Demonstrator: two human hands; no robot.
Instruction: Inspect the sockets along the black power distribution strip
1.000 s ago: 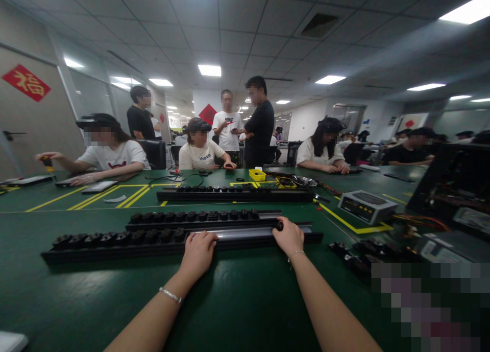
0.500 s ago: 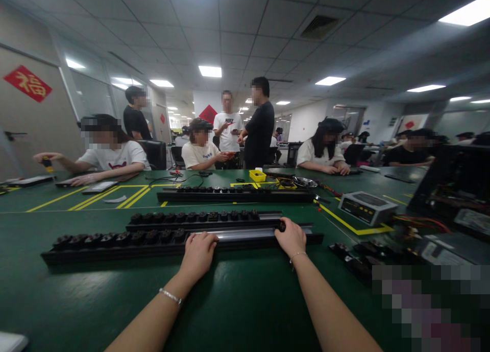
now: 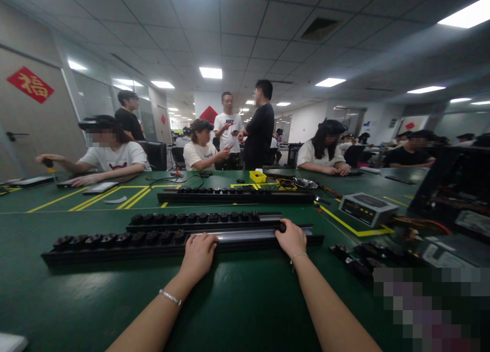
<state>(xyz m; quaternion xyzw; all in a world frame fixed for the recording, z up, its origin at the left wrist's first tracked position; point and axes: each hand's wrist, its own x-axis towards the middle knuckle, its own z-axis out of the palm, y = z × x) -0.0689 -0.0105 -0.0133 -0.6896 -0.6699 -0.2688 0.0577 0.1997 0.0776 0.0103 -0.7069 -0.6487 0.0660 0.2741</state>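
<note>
A long black track rail (image 3: 126, 256) lies across the table in front of me, its left half filled with a row of small black socket modules (image 3: 123, 239). My left hand (image 3: 199, 252) is closed over the rail's near edge, just right of the last module in the row. Towards the rail's right end, my right hand (image 3: 293, 239) grips a black socket module (image 3: 282, 228) over the bare silvery channel (image 3: 245, 235). Fingers partly cover this module, so I cannot tell whether it sits in the channel.
Two more black rails with modules lie behind, a middle one (image 3: 271, 216) and a far one (image 3: 237, 197). At right are a power supply (image 3: 367, 209), loose black parts (image 3: 354, 257) and an open computer case (image 3: 440, 188). A yellow box (image 3: 258, 176) stands farther back. Co-workers sit opposite.
Both my hands stay practically in place on the rail and the module. Across the table, a seated co-worker's hands have risen slightly, and a standing person has shifted left.
</note>
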